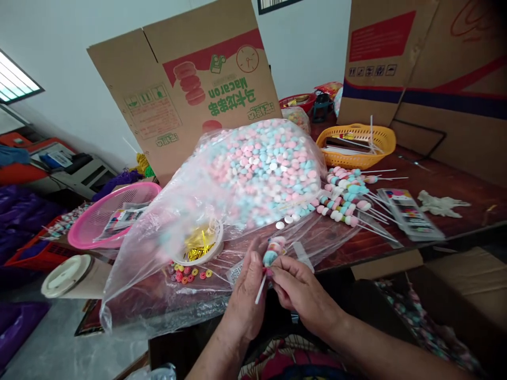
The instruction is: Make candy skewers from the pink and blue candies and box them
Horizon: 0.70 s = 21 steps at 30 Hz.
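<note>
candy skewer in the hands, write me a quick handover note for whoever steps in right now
Left hand and right hand: both pinch one candy skewer at the table edge, a few candies on it, bare stick below.
Candy bag: open, lying just behind the hands, loose pieces at its mouth.
Done: a pile of finished skewers on the table to the right.
Spare sticks in the orange basket.
Left: the bag is nearly full.

Candy skewer (271,252) partly behind hands (273,287)
</note>
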Each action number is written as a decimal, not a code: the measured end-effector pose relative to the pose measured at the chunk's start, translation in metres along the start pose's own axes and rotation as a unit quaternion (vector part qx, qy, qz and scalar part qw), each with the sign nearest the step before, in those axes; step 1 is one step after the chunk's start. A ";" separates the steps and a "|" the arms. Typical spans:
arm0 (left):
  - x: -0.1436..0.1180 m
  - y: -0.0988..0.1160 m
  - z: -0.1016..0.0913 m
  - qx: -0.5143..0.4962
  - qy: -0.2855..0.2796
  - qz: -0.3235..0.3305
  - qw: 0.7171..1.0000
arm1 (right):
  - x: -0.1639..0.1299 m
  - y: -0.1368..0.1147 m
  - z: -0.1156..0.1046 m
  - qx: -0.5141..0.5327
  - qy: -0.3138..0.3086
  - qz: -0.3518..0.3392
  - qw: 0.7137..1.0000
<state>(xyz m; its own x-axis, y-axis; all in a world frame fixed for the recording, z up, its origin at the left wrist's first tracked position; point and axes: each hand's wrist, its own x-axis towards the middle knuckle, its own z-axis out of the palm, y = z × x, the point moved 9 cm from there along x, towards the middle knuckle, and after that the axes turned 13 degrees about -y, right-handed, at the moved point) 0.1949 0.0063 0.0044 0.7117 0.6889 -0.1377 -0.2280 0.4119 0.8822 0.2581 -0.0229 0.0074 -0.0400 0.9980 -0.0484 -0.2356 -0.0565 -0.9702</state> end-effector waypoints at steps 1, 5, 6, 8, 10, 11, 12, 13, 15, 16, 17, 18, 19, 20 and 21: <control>0.001 -0.003 0.001 -0.036 0.009 -0.015 0.999 | 0.000 -0.004 -0.001 -0.010 0.010 -0.024 1.000; 0.002 0.003 0.006 -0.139 -0.042 -0.112 0.983 | 0.000 -0.025 0.002 -0.178 -0.025 -0.112 0.977; 0.001 0.017 0.002 -0.146 -0.050 -0.085 0.984 | 0.002 -0.024 0.000 -0.208 -0.038 -0.099 0.972; -0.003 0.042 -0.004 -0.132 -0.076 -0.024 0.988 | 0.006 -0.023 -0.015 -0.241 -0.017 -0.064 0.968; -0.011 0.036 0.003 -0.056 -0.146 -0.088 0.984 | 0.003 -0.032 -0.036 -0.266 0.060 -0.057 0.960; -0.015 0.026 0.006 -0.010 -0.169 -0.131 0.977 | 0.000 -0.039 -0.040 -0.288 0.087 -0.070 0.951; -0.017 0.018 0.008 0.027 -0.175 -0.156 0.972 | -0.004 -0.046 -0.039 -0.315 0.099 -0.089 0.940; -0.017 0.011 0.010 0.050 -0.171 -0.166 0.970 | -0.009 -0.053 -0.033 -0.347 0.100 -0.110 0.926; -0.014 0.004 0.014 0.058 -0.136 -0.144 0.979 | -0.016 -0.057 -0.015 -0.395 0.081 -0.140 0.904; -0.012 0.002 0.016 0.049 -0.116 -0.131 0.983 | -0.019 -0.053 -0.007 -0.402 0.069 -0.139 0.903; -0.010 0.000 0.016 0.038 -0.094 -0.126 0.987 | -0.020 -0.047 -0.003 -0.403 0.063 -0.126 0.904; -0.009 -0.002 0.015 0.027 -0.069 -0.126 0.989 | -0.020 -0.040 -0.002 -0.397 0.061 -0.105 0.910; -0.008 -0.004 0.012 0.015 -0.043 -0.127 0.991 | -0.019 -0.031 -0.004 -0.381 0.057 -0.079 0.920; -0.007 -0.005 0.008 0.003 -0.017 -0.126 0.992 | -0.017 -0.021 -0.006 -0.351 0.044 -0.045 0.934; -0.005 -0.004 0.002 -0.006 0.008 -0.118 0.993 | -0.015 -0.010 -0.008 -0.309 0.015 -0.004 0.951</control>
<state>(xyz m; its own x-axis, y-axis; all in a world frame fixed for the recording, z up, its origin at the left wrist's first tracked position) 0.1942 -0.0002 0.0024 0.7355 0.5813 -0.3481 -0.0633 0.5704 0.8189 0.2687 -0.0371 0.0156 -0.0104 0.9992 -0.0374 0.3797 -0.0307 -0.9246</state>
